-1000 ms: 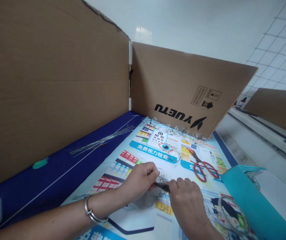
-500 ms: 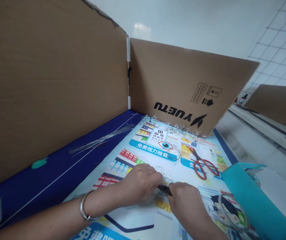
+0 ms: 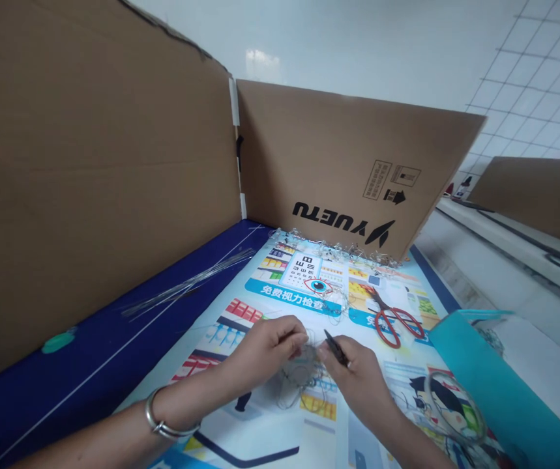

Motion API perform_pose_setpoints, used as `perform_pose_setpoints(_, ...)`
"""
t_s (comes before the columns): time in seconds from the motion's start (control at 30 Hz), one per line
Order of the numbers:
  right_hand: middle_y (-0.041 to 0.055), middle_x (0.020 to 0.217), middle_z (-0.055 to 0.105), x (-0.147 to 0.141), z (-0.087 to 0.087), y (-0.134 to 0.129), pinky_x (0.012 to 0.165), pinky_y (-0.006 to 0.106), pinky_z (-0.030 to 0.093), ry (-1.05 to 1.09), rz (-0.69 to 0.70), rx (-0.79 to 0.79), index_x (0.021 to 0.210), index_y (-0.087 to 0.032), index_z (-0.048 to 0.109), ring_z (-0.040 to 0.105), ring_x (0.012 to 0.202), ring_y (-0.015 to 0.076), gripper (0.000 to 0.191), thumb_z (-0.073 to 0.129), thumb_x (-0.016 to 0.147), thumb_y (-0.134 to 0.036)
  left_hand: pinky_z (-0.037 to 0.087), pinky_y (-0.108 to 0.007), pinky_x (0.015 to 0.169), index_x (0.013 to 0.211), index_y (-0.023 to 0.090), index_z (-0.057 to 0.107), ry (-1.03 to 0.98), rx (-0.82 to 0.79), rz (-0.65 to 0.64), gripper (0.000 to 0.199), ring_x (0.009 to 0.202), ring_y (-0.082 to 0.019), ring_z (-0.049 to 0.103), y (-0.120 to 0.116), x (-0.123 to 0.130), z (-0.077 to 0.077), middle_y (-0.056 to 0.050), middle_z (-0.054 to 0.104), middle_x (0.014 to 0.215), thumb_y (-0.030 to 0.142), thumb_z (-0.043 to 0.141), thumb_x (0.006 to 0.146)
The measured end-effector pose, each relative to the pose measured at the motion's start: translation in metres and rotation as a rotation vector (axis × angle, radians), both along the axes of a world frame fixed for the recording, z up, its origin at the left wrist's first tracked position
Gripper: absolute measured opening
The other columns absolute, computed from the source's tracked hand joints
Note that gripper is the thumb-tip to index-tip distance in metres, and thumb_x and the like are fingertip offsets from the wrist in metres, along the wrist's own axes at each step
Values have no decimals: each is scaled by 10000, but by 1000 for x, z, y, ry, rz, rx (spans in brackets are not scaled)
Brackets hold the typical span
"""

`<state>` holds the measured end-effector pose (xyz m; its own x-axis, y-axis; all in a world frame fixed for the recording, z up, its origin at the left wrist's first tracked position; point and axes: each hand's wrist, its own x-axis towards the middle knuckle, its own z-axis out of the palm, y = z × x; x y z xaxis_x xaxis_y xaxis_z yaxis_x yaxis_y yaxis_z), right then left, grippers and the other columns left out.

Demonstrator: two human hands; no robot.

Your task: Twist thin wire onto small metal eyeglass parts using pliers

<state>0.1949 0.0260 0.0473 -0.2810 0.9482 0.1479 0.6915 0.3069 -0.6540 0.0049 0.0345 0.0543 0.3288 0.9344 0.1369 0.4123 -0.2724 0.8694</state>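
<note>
My left hand (image 3: 270,346), with a metal bangle (image 3: 167,423) at its wrist, has thumb and fingertips pinched together at a thin wire. The wire runs into a loose tangle of thin wire (image 3: 302,376) below and between the hands, on the printed sheet. My right hand (image 3: 360,374) is closed around a dark pointed tool (image 3: 336,348), its tip tilted up and to the left. The palm hides the tool's rear, so its exact kind is unclear. Beyond the right hand lie red-handled scissors (image 3: 394,319).
Tall cardboard panels (image 3: 353,150) stand at the left and back. A bundle of straight wires (image 3: 196,281) lies on the blue surface. Wire scraps (image 3: 338,251) line the back panel's foot. At right are a teal folder (image 3: 499,384) and a coil (image 3: 456,407).
My hands have drawn apart. The tool has left the left fingertips, its tip now angled up, and the wire tangle shows between the hands. The view has shifted slightly.
</note>
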Motion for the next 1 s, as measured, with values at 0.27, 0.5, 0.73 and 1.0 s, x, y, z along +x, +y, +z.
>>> perform_pose_setpoints(0.27,7,700,598,-8,-6,-2,601,240,391,300,34,-213,767,-147,603,519,658,137,210,546,767,-350,375,-201,570,772,166,554,-84,-64,-51,131,613,-110,505,-8,13,-5,21,553,650,241,462,827)
perform_pose_setpoints(0.5,9,664,584,-7,-13,1,588,243,393,589,52,-337,732,-149,568,506,624,128,217,559,755,-364,389,-207,557,792,146,510,-415,-402,-120,253,601,-107,526,-3,12,-5,-5,576,675,398,518,806)
perform_pose_setpoints(0.73,-18,613,503,-7,-7,-1,568,231,369,548,-19,-232,695,-154,562,432,594,108,187,571,745,-334,351,-195,484,730,152,516,-395,-401,-67,252,539,-98,498,-3,14,-4,3,565,602,388,603,737)
perform_pose_setpoints(1.0,-19,616,493,-8,0,-3,570,219,363,428,26,-33,673,-168,571,444,601,107,163,542,774,-292,367,-197,481,705,151,517,-400,-398,-23,263,530,-100,506,-6,17,-2,11,558,582,399,599,736)
